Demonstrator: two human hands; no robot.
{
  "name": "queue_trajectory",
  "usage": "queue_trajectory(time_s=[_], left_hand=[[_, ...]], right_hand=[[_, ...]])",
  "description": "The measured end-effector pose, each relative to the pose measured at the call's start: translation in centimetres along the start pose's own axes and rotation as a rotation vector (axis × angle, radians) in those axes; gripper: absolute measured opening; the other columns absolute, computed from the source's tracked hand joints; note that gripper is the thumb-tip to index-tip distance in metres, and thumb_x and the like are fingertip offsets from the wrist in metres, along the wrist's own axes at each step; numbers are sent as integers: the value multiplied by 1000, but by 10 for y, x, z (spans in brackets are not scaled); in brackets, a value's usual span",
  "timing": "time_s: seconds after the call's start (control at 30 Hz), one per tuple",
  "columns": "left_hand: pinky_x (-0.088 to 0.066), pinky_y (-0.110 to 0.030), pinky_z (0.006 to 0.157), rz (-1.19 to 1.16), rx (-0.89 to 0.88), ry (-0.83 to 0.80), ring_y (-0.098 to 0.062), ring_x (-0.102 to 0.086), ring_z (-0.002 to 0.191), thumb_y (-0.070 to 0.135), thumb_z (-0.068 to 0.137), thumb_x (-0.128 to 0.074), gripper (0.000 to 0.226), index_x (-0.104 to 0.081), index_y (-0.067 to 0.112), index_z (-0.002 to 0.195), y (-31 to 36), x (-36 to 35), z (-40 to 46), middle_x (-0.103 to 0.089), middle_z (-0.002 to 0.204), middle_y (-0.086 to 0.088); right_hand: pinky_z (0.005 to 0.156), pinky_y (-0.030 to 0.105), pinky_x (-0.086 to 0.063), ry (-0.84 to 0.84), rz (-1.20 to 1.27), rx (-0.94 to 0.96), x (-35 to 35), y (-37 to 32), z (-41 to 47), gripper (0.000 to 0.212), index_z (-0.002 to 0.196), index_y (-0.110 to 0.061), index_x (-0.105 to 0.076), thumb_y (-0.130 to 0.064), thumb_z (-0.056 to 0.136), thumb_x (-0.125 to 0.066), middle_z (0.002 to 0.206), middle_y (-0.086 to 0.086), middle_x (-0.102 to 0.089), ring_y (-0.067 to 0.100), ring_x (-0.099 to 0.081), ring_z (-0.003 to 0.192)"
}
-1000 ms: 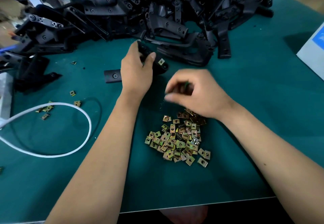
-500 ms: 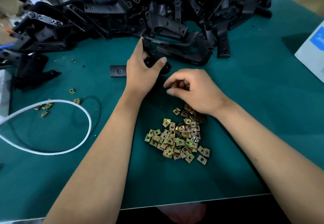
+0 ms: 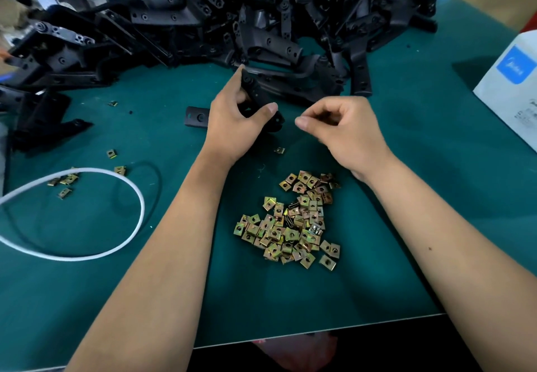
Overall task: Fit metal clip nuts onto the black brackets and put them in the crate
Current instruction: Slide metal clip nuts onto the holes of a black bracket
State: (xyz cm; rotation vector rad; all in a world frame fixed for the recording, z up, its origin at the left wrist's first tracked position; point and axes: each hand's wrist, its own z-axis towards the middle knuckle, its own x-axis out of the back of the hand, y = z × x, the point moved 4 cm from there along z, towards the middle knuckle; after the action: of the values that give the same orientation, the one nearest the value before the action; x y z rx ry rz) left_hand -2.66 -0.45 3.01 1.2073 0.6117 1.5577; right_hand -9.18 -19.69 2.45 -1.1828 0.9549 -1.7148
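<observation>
My left hand grips one black bracket just in front of the big heap of black brackets at the back of the green mat. The bracket's free end with a hole points toward my right hand. That hand hovers a short gap to the right, fingers curled and thumb pressed to the forefinger in a pinch. The clip nut it pinches is hidden by the fingers. A pile of brass-coloured clip nuts lies between my forearms. One single clip nut lies below the bracket. No crate is in view.
A white cable loop lies at the left, with several loose clip nuts around it. A white cardboard box stands at the right edge. The mat's front edge runs close to my body. A short black bracket end shows left of my left hand.
My right hand rose off the nut pile and moved up and right, level with the bracket's end. My left hand turned the bracket more upright; a single nut now shows on the mat.
</observation>
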Motion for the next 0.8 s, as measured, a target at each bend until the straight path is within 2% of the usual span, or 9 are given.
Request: queue_trajectory(time_s=[0.1, 0.2, 0.27, 0.33, 0.4, 0.47, 0.53, 0.63, 0.8], left_hand=[[-53, -39, 103, -13, -2, -64, -11, -71, 104, 21, 90, -78, 68, -47, 7, 149, 3, -3, 1, -76, 107, 3], [-47, -22, 106, 9, -22, -94, -3, -66, 112, 24, 89, -80, 83, -36, 9, 157, 9, -11, -2, -74, 113, 8], [-42, -10, 101, 38, -60, -116, 0, -63, 114, 25, 88, -80, 88, -31, 10, 160, 16, -20, -6, -72, 117, 9], [-38, -5, 99, 49, -93, -142, 0, -61, 117, 24, 87, -82, 90, -30, 11, 160, 22, -29, -10, -70, 123, 7], [-38, -2, 96, 62, -120, -151, 7, -60, 111, 24, 86, -83, 92, -30, 12, 160, 26, -36, -12, -70, 115, 13], [-45, -9, 93, 94, -140, -146, 6, -62, 101, 27, 85, -83, 93, -30, 13, 161, 29, -40, -14, -69, 98, 14], [-51, -25, 91, 126, -145, -154, -7, -65, 97, 31, 85, -82, 95, -28, 14, 161, 31, -41, -15, -70, 94, 1], [-49, -16, 86, 147, -155, -143, -1, -62, 90, 32, 84, -83, 95, -30, 14, 161, 33, -42, -16, -65, 86, 7], [-49, -21, 97, 127, -139, -162, -9, -66, 105, 27, 85, -83, 95, -28, 15, 161, 33, -42, -15, -73, 105, 1]], right_hand=[[61, 24, -52, 87, 204, -44, 4, 1, 1, 5, 94, -9, -78, -6, 91, -75, 69, -3, -70, 11, -63, 61], [69, 27, -58, 135, 366, -94, 5, 0, 0, 12, 99, -6, -77, 2, 93, -70, 79, 6, -74, 20, -73, 71], [65, 27, -58, 175, 419, -110, 7, -2, -1, 11, 97, -7, -77, 1, 93, -71, 82, 9, -75, 20, -73, 73], [60, 26, -55, 230, 407, -106, 9, -3, -2, 8, 94, -10, -78, -3, 91, -74, 86, 10, -77, 18, -71, 73], [57, 25, -53, 280, 396, -96, 11, -2, -2, 6, 91, -11, -78, -5, 90, -75, 85, 9, -77, 16, -69, 73], [57, 24, -52, 307, 381, -90, 10, -2, -2, 5, 88, -11, -77, -6, 88, -77, 82, 6, -78, 14, -69, 73], [59, 23, -52, 315, 359, -82, 8, -3, -2, 4, 87, -11, -78, -7, 87, -79, 81, 3, -78, 12, -70, 74], [65, 22, -53, 326, 347, -72, 8, -2, 0, 5, 86, -14, -80, -9, 86, -80, 80, 1, -78, 11, -71, 76], [67, 22, -53, 324, 390, -59, 10, -1, 1, 3, 90, -9, -79, -8, 89, -76, 79, 4, -77, 12, -68, 70]])
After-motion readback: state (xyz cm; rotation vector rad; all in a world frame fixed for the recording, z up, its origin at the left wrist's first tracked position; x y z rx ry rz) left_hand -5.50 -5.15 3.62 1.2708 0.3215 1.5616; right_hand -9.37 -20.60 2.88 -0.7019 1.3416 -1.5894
